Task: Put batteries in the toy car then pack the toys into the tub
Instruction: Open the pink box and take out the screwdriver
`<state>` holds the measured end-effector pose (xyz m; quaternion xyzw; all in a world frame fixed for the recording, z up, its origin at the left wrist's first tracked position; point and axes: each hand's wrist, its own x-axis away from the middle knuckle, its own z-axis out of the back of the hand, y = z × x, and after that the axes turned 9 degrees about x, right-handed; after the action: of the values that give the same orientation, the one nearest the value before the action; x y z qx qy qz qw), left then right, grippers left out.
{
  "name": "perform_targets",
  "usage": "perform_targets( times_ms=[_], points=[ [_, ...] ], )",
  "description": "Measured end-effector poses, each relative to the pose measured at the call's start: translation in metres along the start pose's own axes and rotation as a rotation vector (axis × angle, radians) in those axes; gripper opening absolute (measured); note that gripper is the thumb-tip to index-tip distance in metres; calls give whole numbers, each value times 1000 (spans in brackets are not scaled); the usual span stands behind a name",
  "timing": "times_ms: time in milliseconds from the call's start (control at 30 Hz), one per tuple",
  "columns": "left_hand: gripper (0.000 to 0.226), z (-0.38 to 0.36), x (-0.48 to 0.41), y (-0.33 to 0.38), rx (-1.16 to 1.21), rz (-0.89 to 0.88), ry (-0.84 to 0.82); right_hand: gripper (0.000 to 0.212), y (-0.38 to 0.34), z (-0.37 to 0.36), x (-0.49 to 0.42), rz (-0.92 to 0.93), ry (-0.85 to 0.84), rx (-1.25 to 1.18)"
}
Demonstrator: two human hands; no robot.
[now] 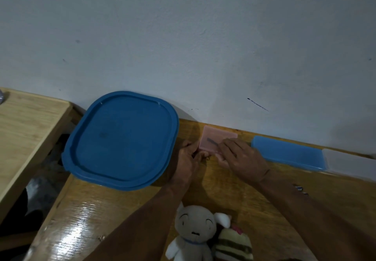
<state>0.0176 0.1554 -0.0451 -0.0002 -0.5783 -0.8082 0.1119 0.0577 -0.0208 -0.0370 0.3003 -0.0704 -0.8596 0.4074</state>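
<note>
Beside the blue-lidded tub, left grip pinches the pink case, right grip rests on it.

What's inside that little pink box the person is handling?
Through the pink box's cloudy plastic a dark slim shape shows, slanted; what it is I cannot tell. The right hand covers the near right corner and the left hand the left edge, hiding anything there.
</note>
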Motion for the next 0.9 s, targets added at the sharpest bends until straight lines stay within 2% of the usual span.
perform_targets(
  times_ms=[133,267,533,667,900],
  points=[
    [30,0,0,-5,-62,12,-1,27,1,-2,1,24,0,13],
    [29,0,2,-5,-81,5,9,33,0,-8,2,32,-28,42],
    [26,-1,3,-6,-62,-3,7,31,4,-8,-4,181,3,62],
    [25,-1,2,-5,-75,14,-5,26,5,-8,-8,130,37,49],
    [40,-1,3,-4,-53,55,-7,22,19,1,-18,2,117,-49]
  ],
)
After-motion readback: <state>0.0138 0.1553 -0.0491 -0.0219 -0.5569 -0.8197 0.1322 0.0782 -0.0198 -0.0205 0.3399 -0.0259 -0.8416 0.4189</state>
